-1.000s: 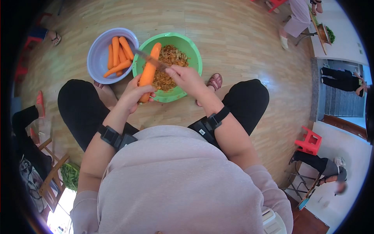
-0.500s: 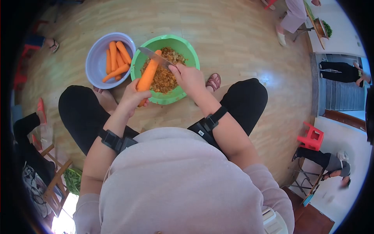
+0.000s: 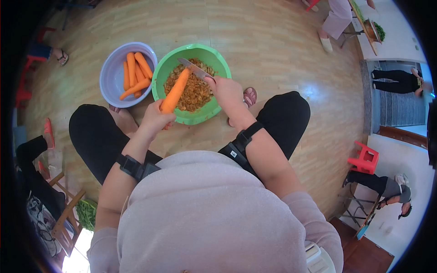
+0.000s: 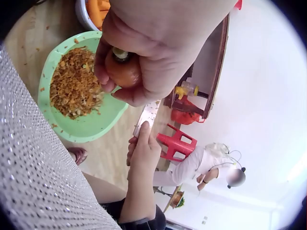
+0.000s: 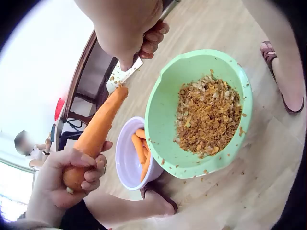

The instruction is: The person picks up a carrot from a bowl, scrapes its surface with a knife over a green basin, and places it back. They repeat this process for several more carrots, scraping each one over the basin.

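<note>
Orange carrot (image 3: 175,92) fills curled left fingers (image 5: 93,186), right fingers (image 5: 149,47) grip knife (image 3: 197,71); only wrist views show stem (image 4: 120,54)

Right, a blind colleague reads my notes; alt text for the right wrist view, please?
A person's left hand grips a carrot by its thick end, while the right hand holds a knife near the carrot's tip. Nearby are a green basin of scraps and a lilac basin of carrots.
</note>
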`<state>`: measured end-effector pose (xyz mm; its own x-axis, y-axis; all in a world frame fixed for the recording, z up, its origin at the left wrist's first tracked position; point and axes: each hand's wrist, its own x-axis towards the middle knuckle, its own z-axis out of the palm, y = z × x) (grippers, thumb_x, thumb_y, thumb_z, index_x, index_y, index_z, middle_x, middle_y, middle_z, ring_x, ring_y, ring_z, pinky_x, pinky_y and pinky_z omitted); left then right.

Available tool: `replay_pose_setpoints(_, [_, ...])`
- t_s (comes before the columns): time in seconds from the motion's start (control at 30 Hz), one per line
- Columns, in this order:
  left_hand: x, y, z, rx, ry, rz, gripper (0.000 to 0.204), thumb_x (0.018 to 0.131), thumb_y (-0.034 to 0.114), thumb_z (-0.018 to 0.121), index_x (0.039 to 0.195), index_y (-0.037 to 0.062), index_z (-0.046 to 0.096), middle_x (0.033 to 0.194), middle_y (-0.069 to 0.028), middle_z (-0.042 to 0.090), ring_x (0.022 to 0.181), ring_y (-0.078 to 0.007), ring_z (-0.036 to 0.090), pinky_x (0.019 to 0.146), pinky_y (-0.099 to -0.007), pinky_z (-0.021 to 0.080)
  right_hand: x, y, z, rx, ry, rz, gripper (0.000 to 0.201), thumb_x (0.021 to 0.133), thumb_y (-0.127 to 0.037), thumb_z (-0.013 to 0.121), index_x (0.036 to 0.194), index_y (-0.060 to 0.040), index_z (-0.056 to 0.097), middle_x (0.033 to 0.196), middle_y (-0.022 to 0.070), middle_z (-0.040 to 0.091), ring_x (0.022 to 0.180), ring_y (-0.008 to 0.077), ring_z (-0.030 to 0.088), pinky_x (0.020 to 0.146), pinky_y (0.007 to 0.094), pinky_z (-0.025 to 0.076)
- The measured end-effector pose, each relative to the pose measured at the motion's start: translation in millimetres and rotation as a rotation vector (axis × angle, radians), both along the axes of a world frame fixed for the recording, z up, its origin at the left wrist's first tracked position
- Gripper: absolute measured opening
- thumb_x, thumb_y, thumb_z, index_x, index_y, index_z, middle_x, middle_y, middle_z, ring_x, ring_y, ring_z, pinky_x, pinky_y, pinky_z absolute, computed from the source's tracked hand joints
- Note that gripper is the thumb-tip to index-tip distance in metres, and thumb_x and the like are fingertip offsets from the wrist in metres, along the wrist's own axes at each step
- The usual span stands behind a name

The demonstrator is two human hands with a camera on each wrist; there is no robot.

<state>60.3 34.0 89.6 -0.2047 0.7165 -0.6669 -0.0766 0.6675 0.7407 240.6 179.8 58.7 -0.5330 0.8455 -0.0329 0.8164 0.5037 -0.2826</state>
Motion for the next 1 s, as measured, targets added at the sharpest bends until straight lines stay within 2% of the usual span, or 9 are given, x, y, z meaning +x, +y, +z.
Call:
replay_pose_setpoints(0.07, [-1,0,-1,0.014,0.008,-0.005,0.046,0.068,0.003,0.062,0.112,-0.0002,0.051,0.076,-0.0025,0.055,0.055,-0.0086,0.054,0.048,-0.0214,0.045,-3,-7,9,0.021,0.034,0.026,0.045,0.091,-0.046,0.048,0.073,-0.0085,0.063,0.061,0.0142,0.061,0.056,0.0314,0.062,0.050,0.0417,0.049])
replay_pose_setpoints(0.13, [-1,0,-6,0.046,0.135,0.001,0.050,0.065,0.007,0.065,0.112,-0.0016,0.053,0.081,-0.0106,0.061,0.063,-0.0182,0.062,0.054,-0.0284,0.051,-10,-19,23,-0.008,0.090,0.121,0.045,0.090,-0.047,0.048,0.072,-0.0083,0.063,0.060,0.0143,0.061,0.056,0.0313,0.062,0.050,0.0419,0.049])
replay_pose_setpoints(0.17, [-2,-2,-15,0.051,0.132,0.012,0.050,0.065,0.007,0.065,0.112,-0.0016,0.053,0.081,-0.0106,0.061,0.063,-0.0182,0.062,0.054,-0.0284,0.051,-13,-26,27,-0.046,0.148,0.203,0.046,0.090,-0.047,0.048,0.071,-0.0081,0.063,0.059,0.0143,0.061,0.056,0.0311,0.062,0.050,0.0421,0.049])
replay_pose_setpoints(0.23, [-5,-4,-31,0.239,0.390,-0.089,0.052,0.063,0.010,0.066,0.112,-0.0024,0.054,0.087,-0.0160,0.063,0.075,-0.0256,0.064,0.069,-0.0331,0.051,-15,-30,22,-0.062,0.112,0.266,0.047,0.089,-0.048,0.049,0.069,-0.0081,0.063,0.058,0.0140,0.060,0.055,0.0310,0.062,0.050,0.0421,0.049])
replay_pose_setpoints(0.33, [-5,-8,-33,0.289,0.441,-0.078,0.055,0.061,0.011,0.067,0.113,-0.0020,0.054,0.091,-0.0189,0.063,0.084,-0.0291,0.063,0.078,-0.0342,0.048,-12,-25,18,-0.071,0.158,0.235,0.048,0.089,-0.048,0.049,0.067,-0.0076,0.063,0.057,0.0139,0.060,0.056,0.0315,0.062,0.051,0.0421,0.049])
replay_pose_setpoints(0.4, [-6,-10,-45,0.304,0.458,-0.104,0.056,0.061,0.011,0.067,0.114,-0.0012,0.054,0.091,-0.0189,0.063,0.084,-0.0295,0.063,0.077,-0.0343,0.048,-6,-8,10,-0.053,0.045,0.054,0.048,0.089,-0.048,0.049,0.069,-0.0071,0.064,0.060,0.0141,0.061,0.057,0.0322,0.062,0.052,0.0424,0.050])
replay_pose_setpoints(0.6, [-5,-9,-31,0.319,0.483,-0.156,0.059,0.060,0.009,0.066,0.117,0.0017,0.054,0.092,-0.0205,0.064,0.088,-0.0333,0.063,0.077,-0.0358,0.048,5,3,9,0.007,-0.041,-0.076,0.046,0.091,-0.046,0.047,0.075,-0.0070,0.064,0.062,0.0153,0.063,0.058,0.0334,0.063,0.053,0.0436,0.050])
replay_pose_setpoints(0.8, [-2,-10,-26,0.313,0.675,-0.210,0.056,0.062,0.003,0.064,0.118,0.0049,0.055,0.100,-0.0186,0.062,0.091,-0.0362,0.061,0.078,-0.0380,0.049,-8,-18,23,-0.068,-0.009,0.143,0.047,0.091,-0.048,0.045,0.075,-0.0074,0.065,0.063,0.0155,0.063,0.059,0.0334,0.063,0.052,0.0440,0.050])
replay_pose_setpoints(1.0, [-3,-11,-17,0.247,0.898,-0.337,0.054,0.066,0.000,0.062,0.118,0.0089,0.055,0.105,-0.0139,0.060,0.091,-0.0341,0.060,0.075,-0.0420,0.049,4,-1,4,-0.039,-0.119,0.010,0.046,0.090,-0.046,0.048,0.073,-0.0068,0.066,0.063,0.0154,0.063,0.059,0.0329,0.064,0.053,0.0429,0.051])
